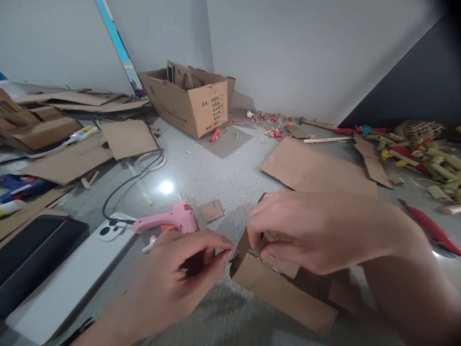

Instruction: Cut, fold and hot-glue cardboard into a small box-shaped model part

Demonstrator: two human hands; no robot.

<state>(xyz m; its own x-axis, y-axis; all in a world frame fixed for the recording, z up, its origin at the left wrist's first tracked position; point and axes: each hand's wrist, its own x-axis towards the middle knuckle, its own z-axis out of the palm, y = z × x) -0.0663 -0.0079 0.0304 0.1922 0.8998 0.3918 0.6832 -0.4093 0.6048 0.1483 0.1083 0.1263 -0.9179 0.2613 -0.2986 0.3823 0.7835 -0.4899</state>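
My right hand [291, 230] is closed over a small folded cardboard structure [281, 293] at the lower middle, its fingers pinching a cardboard flap near the top edge. Just left of that structure's corner, my left hand [180, 274] has thumb and forefinger pressed together; anything between the tips is too small to make out. Behind my left hand lies a pink glue gun [185, 218] with a dark cord. A small cardboard scrap [212, 211] rests beside its nozzle end.
A white phone [72, 283] and a black case [36, 254] lie at left, near a blue tool [23, 185]. Flat cardboard sheets [320, 168] spread on both sides. An open cardboard box [187, 103] stands at the back. Red-handled tool [432, 228] and cut green stalks [439, 163] are right.
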